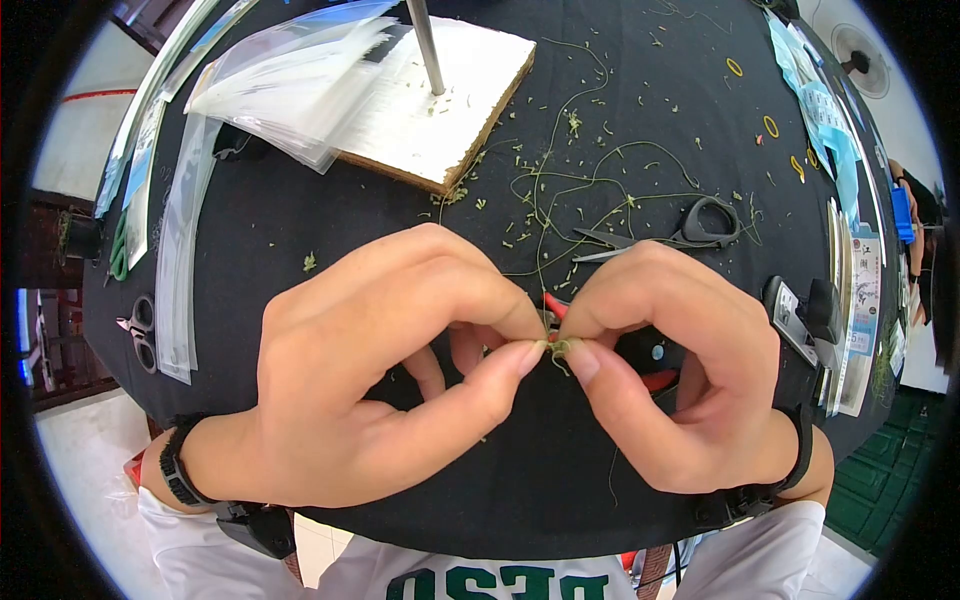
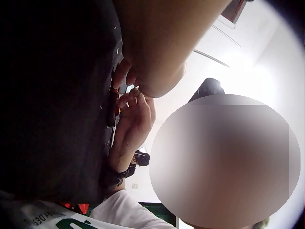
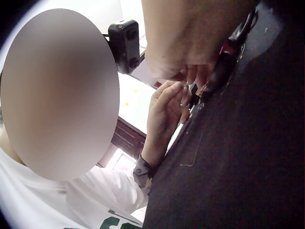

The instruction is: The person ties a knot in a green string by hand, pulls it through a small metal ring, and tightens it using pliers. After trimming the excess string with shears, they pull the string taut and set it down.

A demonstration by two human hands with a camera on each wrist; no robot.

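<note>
In the head view, the left hand [image 1: 390, 370] and the right hand [image 1: 680, 360] meet over the black cloth, fingertips almost touching. Between thumb and index finger each hand pinches a small green knotted thread piece [image 1: 560, 349]. A thin green thread [image 1: 541, 225] runs up from the fingertips and loops across the cloth. Behind the fingers lies a red-handled tool [image 1: 556, 306], mostly hidden. The left wrist view shows the right hand [image 2: 133, 121] beyond the near hand; in the right wrist view, the left hand [image 3: 167, 112] is raised close to the other hand's fingers.
Black-handled scissors [image 1: 708, 222] lie beyond the right hand, among green scraps. A white-topped board [image 1: 450, 85] with a metal rod [image 1: 425, 45] and plastic sleeves [image 1: 285, 90] stands at the back left. Small scissors [image 1: 144, 332] lie left; a stapler-like object [image 1: 792, 315] lies right, near yellow bands [image 1: 770, 126].
</note>
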